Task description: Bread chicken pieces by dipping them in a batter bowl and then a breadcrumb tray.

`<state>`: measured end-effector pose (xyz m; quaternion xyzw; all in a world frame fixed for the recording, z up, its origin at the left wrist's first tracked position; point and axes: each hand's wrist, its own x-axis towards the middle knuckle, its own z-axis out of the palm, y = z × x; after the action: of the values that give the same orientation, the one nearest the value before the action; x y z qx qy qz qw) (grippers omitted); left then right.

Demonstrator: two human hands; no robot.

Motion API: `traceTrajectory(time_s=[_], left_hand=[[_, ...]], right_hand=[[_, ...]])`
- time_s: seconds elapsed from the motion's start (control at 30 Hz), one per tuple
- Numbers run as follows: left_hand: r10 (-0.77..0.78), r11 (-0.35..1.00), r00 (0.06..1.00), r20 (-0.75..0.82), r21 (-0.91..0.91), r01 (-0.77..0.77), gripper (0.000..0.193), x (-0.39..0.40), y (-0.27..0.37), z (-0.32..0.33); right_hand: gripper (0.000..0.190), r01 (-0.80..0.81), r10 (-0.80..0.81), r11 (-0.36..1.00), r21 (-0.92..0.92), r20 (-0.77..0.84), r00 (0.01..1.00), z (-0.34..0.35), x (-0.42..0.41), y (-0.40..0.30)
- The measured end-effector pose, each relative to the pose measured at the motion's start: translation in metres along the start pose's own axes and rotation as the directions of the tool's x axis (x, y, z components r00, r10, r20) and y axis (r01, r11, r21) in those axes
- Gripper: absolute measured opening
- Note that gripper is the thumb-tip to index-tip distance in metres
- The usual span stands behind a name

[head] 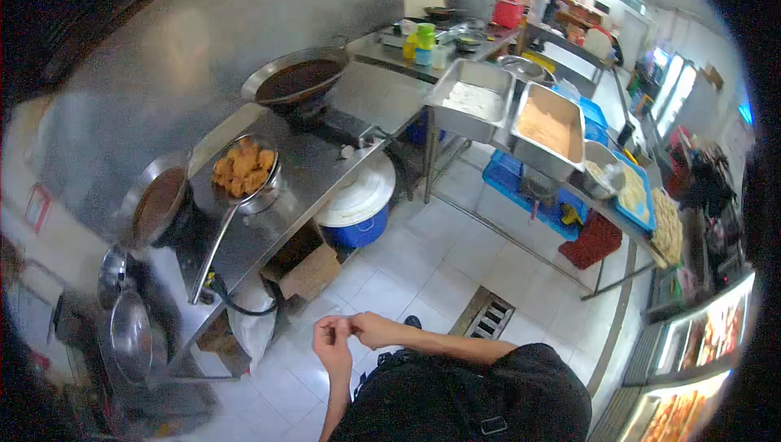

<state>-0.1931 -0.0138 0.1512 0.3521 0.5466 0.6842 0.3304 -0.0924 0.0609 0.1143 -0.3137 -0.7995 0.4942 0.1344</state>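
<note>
My left hand is raised in front of my body with its fingers curled. Its fingertips meet those of my right hand, which reaches in from the right. Whether anything small is pinched between them is too blurred to see. Beyond them, on the steel counter, golden-brown fried pieces fill a long-handled strainer resting over a metal bowl. One wok of dark oil stands left of the strainer, and a second wok sits farther back.
A blue tub with a white lid stands under the counter, near a cardboard box. At right, a rack holds a steel pan of white powder and one of tan powder. A drain grate interrupts the tiled floor. People work far back.
</note>
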Motion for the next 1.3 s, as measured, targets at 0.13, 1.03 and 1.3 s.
traceTrajectory(time_s=[0.13, 1.03, 1.3], left_hand=[[-0.029, 0.995, 0.996, 0.083, 0.095, 0.021, 0.014, -0.014, -0.01, -0.007], [-0.009, 0.945, 0.999, -0.038, 0.327, 0.021, 0.013, -0.06, 0.035, -0.083], [-0.055, 0.969, 0.995, -0.079, 0.235, 0.072, 0.014, -0.068, 0.037, -0.109]], right_hand=[[0.039, 0.021, -0.021, 1.0, -0.002, -0.129, 0.991, -0.01, 0.002, -0.001], [0.064, -0.156, 0.322, 0.342, 0.927, 0.04, 0.946, 0.081, 0.004, -0.074], [0.068, -0.154, 0.201, 0.456, 0.876, 0.067, 0.977, 0.111, 0.028, -0.079]])
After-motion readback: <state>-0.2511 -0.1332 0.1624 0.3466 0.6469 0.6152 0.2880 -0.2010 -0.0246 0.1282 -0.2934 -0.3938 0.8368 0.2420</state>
